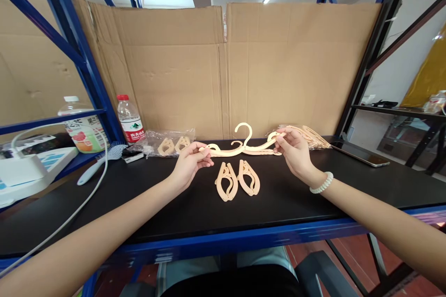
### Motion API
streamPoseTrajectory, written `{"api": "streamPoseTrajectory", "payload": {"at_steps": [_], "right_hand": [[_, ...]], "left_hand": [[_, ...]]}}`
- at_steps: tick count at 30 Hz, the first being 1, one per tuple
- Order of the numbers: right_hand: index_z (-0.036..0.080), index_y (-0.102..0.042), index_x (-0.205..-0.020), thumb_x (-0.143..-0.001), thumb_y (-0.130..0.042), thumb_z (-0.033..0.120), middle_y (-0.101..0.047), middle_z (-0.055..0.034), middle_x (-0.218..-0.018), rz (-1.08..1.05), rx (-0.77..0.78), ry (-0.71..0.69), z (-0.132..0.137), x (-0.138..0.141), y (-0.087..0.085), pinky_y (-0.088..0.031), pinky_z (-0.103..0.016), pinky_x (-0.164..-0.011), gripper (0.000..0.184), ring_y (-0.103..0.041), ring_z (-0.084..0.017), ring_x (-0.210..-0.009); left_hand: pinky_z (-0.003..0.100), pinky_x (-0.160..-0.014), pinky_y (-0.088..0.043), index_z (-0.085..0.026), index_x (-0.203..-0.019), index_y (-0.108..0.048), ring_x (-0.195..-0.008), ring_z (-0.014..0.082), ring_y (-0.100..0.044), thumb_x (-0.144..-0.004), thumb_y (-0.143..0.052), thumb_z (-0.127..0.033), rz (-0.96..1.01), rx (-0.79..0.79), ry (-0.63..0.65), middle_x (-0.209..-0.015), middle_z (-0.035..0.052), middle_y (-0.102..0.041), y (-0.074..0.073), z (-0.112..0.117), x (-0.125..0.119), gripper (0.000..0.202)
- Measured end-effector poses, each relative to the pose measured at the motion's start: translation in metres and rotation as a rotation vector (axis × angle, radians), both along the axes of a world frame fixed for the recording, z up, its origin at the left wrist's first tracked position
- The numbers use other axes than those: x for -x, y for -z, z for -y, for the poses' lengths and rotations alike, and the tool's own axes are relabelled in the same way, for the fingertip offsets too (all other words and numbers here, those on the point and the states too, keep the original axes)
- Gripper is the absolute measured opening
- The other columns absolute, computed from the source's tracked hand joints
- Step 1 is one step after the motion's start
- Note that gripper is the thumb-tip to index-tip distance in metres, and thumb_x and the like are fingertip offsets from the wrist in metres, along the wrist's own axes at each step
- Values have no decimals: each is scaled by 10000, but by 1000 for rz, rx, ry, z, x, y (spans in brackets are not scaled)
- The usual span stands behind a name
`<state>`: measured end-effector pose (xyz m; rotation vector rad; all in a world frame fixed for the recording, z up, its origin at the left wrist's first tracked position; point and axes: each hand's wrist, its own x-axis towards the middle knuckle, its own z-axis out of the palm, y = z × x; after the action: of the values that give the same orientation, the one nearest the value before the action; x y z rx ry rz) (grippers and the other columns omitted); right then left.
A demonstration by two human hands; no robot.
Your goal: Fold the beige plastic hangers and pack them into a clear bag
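Note:
A peach-coloured folding clothes hanger (pixel 243 149) spreads between my two hands, its curved hook pointing up. My left hand (pixel 193 161) pinches the end of its left arm. At the other end, my right hand (pixel 294 153), below which a pale beaded bracelet circles the wrist, grips the tip of the right arm. On the black tabletop just in front of the hanger lie two peach clothes pegs, a left one (pixel 226 182) and a right one (pixel 249 178), side by side. Both hands have closed fingers.
Behind lie a clear plastic bag (pixel 153 141) with two pegs and a bundle of wrapped hangers (pixel 310 137). A water bottle (pixel 130 120), hairbrush (pixel 102 163) and white cable (pixel 83 209) are left; a phone (pixel 360 154) lies right. Cardboard (pixel 174 69) walls the back.

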<state>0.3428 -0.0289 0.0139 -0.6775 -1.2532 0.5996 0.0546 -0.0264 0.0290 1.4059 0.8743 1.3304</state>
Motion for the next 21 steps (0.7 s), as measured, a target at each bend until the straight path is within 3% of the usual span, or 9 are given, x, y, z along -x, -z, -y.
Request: {"api": "streamPoseTrajectory", "payload": {"at_steps": [4, 8, 11, 13, 18, 21], "right_hand": [[239, -530, -930, -705, -760, 401, -535, 39, -733, -74, 54, -52, 2, 2, -5, -478, -251, -511, 360, -494, -104, -575], [228, -552, -912, -675, -805, 380, -548, 35, -735, -156, 139, -148, 4, 14, -30, -459, -225, -526, 378, -483, -95, -603], [192, -580, -799, -743, -761, 407, -525, 22, -694, -53, 116, -245, 4, 35, -50, -385, -208, -469, 286, -434, -83, -564], [181, -607, -816, -775, -728, 431, -524, 19, -685, 44, 102, -287, 6, 49, -56, -335, -207, -429, 281, -404, -75, -526], [170, -600, -797, -875, -570, 520, -527, 12, -647, 325, 113, -279, 16, 64, -44, -332, -208, -420, 360, -443, -90, -523], [162, -575, -825, -882, -559, 518, -564, 4, -648, 513, 138, -387, 21, 60, -33, -334, -208, -425, 361, -476, -96, -523]], "left_hand": [[243, -624, -489, -169, -792, -573, -614, 96, -579, -701, -746, -334, 95, 34, 35, -694, -28, -572, -5, 0, 0, 256], [233, -632, -476, -162, -746, -566, -642, 93, -534, -749, -722, -345, 135, 13, 95, -689, -17, -531, -24, -3, -9, 240], [247, -662, -477, -159, -704, -542, -650, 92, -514, -773, -699, -342, 99, -62, 142, -733, 0, -544, -40, -4, -26, 251], [233, -628, -458, -160, -689, -525, -606, 79, -470, -785, -684, -342, 82, -92, 161, -703, -11, -522, -45, -1, -38, 261], [198, -518, -388, -166, -725, -528, -540, 68, -419, -799, -676, -328, 72, -55, 193, -626, -38, -459, -31, 10, -48, 232], [190, -509, -379, -163, -751, -551, -540, 66, -418, -802, -681, -338, 38, -59, 173, -627, -37, -467, -23, 13, -43, 224]]}}
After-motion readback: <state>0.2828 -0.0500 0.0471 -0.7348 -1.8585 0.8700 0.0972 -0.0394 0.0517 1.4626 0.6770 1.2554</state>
